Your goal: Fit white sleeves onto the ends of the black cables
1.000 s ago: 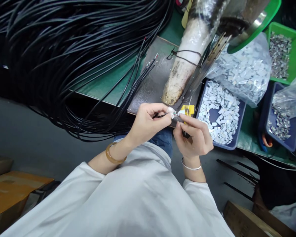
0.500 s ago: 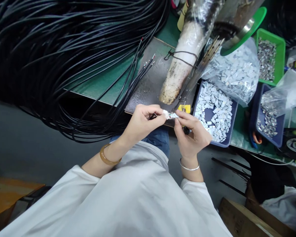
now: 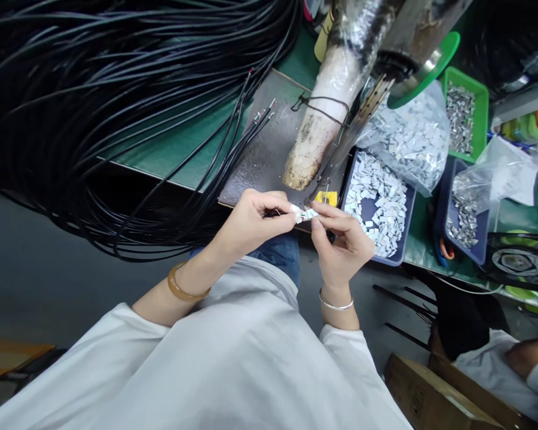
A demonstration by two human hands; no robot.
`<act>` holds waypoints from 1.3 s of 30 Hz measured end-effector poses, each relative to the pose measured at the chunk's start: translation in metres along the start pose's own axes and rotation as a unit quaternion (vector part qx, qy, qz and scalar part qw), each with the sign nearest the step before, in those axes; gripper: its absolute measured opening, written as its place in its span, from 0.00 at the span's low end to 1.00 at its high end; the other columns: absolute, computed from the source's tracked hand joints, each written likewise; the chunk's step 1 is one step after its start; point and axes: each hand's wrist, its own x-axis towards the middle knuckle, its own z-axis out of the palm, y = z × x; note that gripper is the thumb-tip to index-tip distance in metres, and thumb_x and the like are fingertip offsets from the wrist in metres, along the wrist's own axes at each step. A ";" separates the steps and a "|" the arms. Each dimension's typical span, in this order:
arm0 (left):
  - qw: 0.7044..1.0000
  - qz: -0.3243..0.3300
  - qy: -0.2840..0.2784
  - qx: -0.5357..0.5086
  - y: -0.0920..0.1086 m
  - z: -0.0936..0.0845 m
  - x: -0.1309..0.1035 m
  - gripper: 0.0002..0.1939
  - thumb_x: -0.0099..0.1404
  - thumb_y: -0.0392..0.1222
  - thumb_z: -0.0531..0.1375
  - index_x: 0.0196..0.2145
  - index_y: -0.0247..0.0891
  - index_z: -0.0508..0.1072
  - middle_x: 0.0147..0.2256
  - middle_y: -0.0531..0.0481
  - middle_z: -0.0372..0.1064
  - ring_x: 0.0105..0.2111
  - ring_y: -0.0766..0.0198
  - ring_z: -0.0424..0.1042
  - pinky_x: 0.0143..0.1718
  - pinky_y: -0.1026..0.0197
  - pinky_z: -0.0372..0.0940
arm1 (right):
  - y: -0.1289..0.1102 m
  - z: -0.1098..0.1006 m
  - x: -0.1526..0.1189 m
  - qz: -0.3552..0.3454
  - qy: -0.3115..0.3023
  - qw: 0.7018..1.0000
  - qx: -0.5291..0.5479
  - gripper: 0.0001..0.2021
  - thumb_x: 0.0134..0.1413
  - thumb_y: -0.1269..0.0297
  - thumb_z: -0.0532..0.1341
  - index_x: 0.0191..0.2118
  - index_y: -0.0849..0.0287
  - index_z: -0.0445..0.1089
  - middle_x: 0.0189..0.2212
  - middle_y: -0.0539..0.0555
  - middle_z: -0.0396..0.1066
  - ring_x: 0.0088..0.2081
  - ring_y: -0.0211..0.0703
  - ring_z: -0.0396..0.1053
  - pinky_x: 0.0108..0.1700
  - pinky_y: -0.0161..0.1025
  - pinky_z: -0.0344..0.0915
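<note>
My left hand (image 3: 260, 221) pinches a thin wire end, mostly hidden by the fingers; white wrapping covers a fingertip. Opposite it, my right hand (image 3: 343, 239) grips a small flat white-grey piece (image 3: 312, 214) between thumb and fingers. The two sets of fingertips almost meet, with the piece against the wire end; whether they are joined I cannot tell. Just beyond the fingers is a yellow part (image 3: 326, 198) at the foot of a stand. Similar small pieces fill a blue tray (image 3: 402, 254) to the right of my right hand.
Many black cables (image 3: 161, 119) spread over the green table (image 3: 147, 152) at left. A wrapped post (image 3: 316, 119) leans above a dark board (image 3: 246, 179). A plastic bag of pieces (image 3: 412, 131), a green bin (image 3: 482, 113) and another blue tray (image 3: 443, 203) stand right. A person's arm (image 3: 526, 358) shows lower right.
The view has shifted slightly, so the table and trays appear further left. Both hands keep their pinch, and the small piece is tilted a little differently.
</note>
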 end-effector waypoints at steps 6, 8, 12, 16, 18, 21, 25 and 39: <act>1.000 -0.006 -0.021 0.011 0.004 -0.002 0.001 0.05 0.53 0.33 0.64 0.22 0.34 0.81 0.21 0.54 0.63 0.21 0.73 0.56 0.21 0.67 0.48 | -0.002 -0.001 0.000 0.033 -0.004 0.999 0.020 0.06 0.56 0.74 0.66 0.37 0.56 0.74 0.40 0.51 0.82 0.43 0.41 0.81 0.42 0.38 0.80; 1.000 0.002 -0.012 0.022 0.005 0.001 -0.001 0.04 0.52 0.32 0.64 0.23 0.33 0.80 0.20 0.55 0.61 0.20 0.74 0.54 0.19 0.67 0.46 | -0.001 -0.002 -0.001 0.012 -0.002 1.000 0.009 0.07 0.56 0.75 0.66 0.38 0.55 0.74 0.41 0.51 0.82 0.43 0.42 0.81 0.43 0.39 0.80; 0.997 0.033 0.028 0.060 0.004 0.007 -0.005 0.04 0.53 0.32 0.63 0.23 0.33 0.78 0.18 0.56 0.59 0.19 0.75 0.50 0.18 0.68 0.46 | 0.001 -0.002 -0.004 -0.049 0.008 0.998 -0.044 0.09 0.56 0.76 0.66 0.40 0.55 0.74 0.42 0.52 0.82 0.43 0.43 0.81 0.46 0.42 0.80; 0.995 0.033 0.034 0.085 0.002 0.009 -0.006 0.06 0.56 0.34 0.62 0.24 0.33 0.78 0.16 0.57 0.57 0.19 0.75 0.48 0.19 0.68 0.47 | 0.002 -0.001 -0.006 -0.097 0.029 0.990 -0.097 0.11 0.55 0.77 0.66 0.42 0.54 0.73 0.42 0.52 0.82 0.41 0.42 0.81 0.44 0.38 0.80; 0.997 0.021 0.029 0.075 0.002 0.007 -0.005 0.06 0.56 0.35 0.63 0.24 0.33 0.79 0.18 0.54 0.63 0.20 0.73 0.54 0.21 0.67 0.51 | 0.003 0.000 -0.006 -0.114 0.037 0.986 -0.114 0.11 0.55 0.77 0.66 0.42 0.55 0.73 0.42 0.52 0.82 0.41 0.42 0.82 0.44 0.37 0.80; 0.999 0.006 0.016 0.043 0.001 0.005 0.000 0.06 0.55 0.35 0.63 0.24 0.33 0.80 0.21 0.51 0.70 0.23 0.69 0.62 0.26 0.66 0.58 | 0.003 0.001 -0.004 -0.128 0.032 0.984 -0.120 0.11 0.55 0.77 0.67 0.41 0.55 0.72 0.42 0.53 0.82 0.41 0.41 0.82 0.44 0.36 0.79; 0.999 0.007 0.022 0.039 0.001 0.004 0.003 0.07 0.56 0.34 0.62 0.21 0.34 0.77 0.21 0.53 0.67 0.24 0.70 0.62 0.27 0.66 0.57 | 0.006 0.001 -0.004 -0.125 0.019 0.987 -0.102 0.11 0.55 0.76 0.66 0.41 0.55 0.71 0.44 0.54 0.82 0.41 0.42 0.82 0.43 0.37 0.80; 0.999 0.009 -0.022 0.034 0.008 0.006 -0.003 0.07 0.55 0.32 0.61 0.20 0.34 0.72 0.20 0.56 0.60 0.23 0.71 0.56 0.25 0.66 0.53 | -0.007 -0.017 0.005 -0.087 -0.037 0.987 -0.127 0.10 0.57 0.73 0.67 0.41 0.50 0.75 0.32 0.47 0.72 0.34 0.36 0.72 0.36 0.36 0.70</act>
